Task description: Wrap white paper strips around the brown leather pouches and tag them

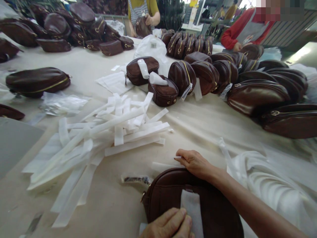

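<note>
A dark brown leather bag (160, 198) lies in front of me at the bottom, rounded, with a small metal ring at its left side. A white foam strip (193, 206) runs down its upper face from a small tab. My left hand (170, 224) is closed, thumb and fingers pinching this strip's edge; the frame cuts off part of the hand. At the bag's far edge my right hand (193, 162) is closed in a pinch on a thin white strip (168, 165). Whether the two strips join is hidden. A small plastic-wrapped item (136, 179) touches the bag's left side.
Loose white foam strips (119, 129) are heaped left of centre. Brown bags (183, 74) stand in rows behind, with more piled far left (81, 29). Sheer white material (267, 178) lies at right. Two people work across the table, a hand (149, 19) and a red sleeve (230, 36) showing.
</note>
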`<action>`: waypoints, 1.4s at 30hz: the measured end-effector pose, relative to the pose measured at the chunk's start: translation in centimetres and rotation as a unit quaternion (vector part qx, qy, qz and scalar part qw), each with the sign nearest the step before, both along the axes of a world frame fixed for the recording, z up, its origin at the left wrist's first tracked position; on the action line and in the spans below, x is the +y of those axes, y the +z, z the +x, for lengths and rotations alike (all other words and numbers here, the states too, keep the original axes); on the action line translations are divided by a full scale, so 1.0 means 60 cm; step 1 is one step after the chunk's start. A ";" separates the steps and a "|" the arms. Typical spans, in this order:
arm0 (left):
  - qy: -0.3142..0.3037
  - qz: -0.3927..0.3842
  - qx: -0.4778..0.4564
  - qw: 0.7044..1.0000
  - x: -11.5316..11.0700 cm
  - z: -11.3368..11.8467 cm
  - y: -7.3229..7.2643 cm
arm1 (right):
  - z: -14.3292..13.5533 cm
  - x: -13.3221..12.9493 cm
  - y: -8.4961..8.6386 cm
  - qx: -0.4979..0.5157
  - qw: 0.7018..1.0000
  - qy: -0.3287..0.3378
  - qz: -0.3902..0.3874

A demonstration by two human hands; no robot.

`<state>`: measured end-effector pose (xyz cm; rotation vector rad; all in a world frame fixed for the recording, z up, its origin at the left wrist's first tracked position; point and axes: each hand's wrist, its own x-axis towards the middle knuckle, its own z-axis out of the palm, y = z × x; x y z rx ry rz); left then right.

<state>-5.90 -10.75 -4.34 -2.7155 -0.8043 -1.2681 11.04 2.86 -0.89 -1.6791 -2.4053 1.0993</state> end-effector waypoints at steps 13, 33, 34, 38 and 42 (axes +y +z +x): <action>-0.069 -0.016 0.077 0.995 -0.008 -0.008 0.030 | -0.021 -0.033 0.041 -0.160 0.985 -0.025 0.058; -0.028 -0.109 0.170 0.979 -0.035 0.004 0.071 | -0.033 -0.077 0.042 -0.097 0.981 -0.147 0.079; -0.027 -0.131 0.186 0.973 -0.035 0.006 0.078 | -0.032 -0.076 0.042 -0.092 0.982 -0.147 0.079; -0.029 -0.186 0.247 0.951 -0.032 0.017 0.097 | -0.026 -0.068 0.044 -0.072 0.985 -0.138 0.072; -0.019 -0.168 0.267 0.949 -0.027 0.024 0.089 | -0.021 -0.059 0.044 -0.063 0.988 -0.129 0.065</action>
